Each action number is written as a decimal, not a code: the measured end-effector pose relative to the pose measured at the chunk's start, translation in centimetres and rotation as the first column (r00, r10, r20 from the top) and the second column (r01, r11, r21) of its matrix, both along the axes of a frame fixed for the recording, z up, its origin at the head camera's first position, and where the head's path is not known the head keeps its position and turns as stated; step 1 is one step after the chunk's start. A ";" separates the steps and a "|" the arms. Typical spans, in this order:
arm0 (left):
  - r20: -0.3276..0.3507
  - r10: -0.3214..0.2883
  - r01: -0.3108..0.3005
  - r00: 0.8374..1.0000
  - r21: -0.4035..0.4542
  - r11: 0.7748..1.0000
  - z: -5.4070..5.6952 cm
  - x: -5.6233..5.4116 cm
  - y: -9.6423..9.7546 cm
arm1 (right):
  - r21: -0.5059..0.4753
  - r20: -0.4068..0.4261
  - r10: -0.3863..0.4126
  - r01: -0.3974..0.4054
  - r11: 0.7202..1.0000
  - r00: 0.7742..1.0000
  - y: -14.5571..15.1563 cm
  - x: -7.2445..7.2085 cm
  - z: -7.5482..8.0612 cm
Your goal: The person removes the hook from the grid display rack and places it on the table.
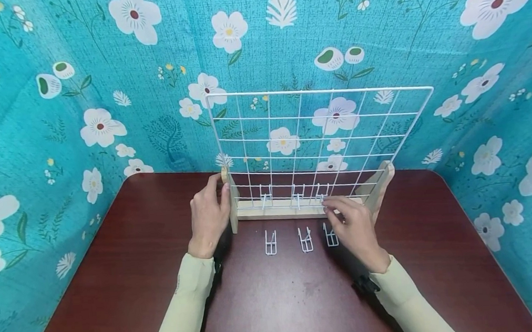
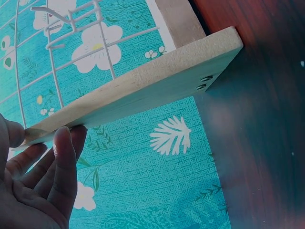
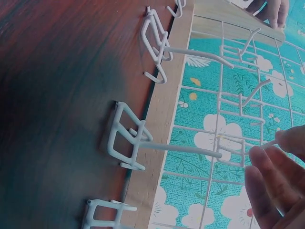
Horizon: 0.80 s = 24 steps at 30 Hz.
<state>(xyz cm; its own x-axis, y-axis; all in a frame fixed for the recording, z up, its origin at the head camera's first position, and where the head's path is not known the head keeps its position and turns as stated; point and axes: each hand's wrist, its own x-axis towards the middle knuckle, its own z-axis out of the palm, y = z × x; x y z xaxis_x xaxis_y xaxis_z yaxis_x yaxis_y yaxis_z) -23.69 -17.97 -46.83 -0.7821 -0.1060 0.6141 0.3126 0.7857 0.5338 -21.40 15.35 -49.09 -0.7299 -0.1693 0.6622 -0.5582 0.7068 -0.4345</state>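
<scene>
A white wire grid (image 1: 323, 114) stands upright in a wooden base with a side post at each end. My left hand (image 1: 208, 213) grips the upper end of the left wooden post (image 1: 233, 206), thumb and fingers about its edge, as the left wrist view also shows. With thumb and fingertips, my right hand (image 3: 276, 176) pinches the prong of a white wire hook (image 3: 230, 151) on the lower grid. Two more hooks hang beside it in a row, a middle hook (image 3: 240, 105) and a left hook (image 1: 265, 197).
On the dark red table (image 1: 162, 280), three loose white hooks lie before the base: a left one (image 1: 270, 243), a middle one (image 1: 306, 240) and a right one (image 1: 331, 234). The right wooden post (image 1: 381, 185) stands beyond my right hand. A flowered teal curtain (image 1: 159, 80) encloses the back and sides.
</scene>
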 end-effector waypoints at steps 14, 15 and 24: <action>-0.002 0.009 -0.009 1.000 -0.002 1.000 0.0 -0.1 0.0 | -0.035 -0.001 0.005 -0.005 0.999 1.000 0.0 -0.3 0.1; 0.000 0.008 -0.008 1.000 -0.001 1.000 0.0 -0.2 -0.1 | -0.037 0.002 0.007 -0.006 0.999 1.000 0.0 -0.4 0.2; -0.005 0.005 -0.005 1.000 0.000 1.000 0.0 -0.2 -0.1 | -0.046 -0.030 0.013 -0.014 0.999 0.999 -0.1 -0.5 0.6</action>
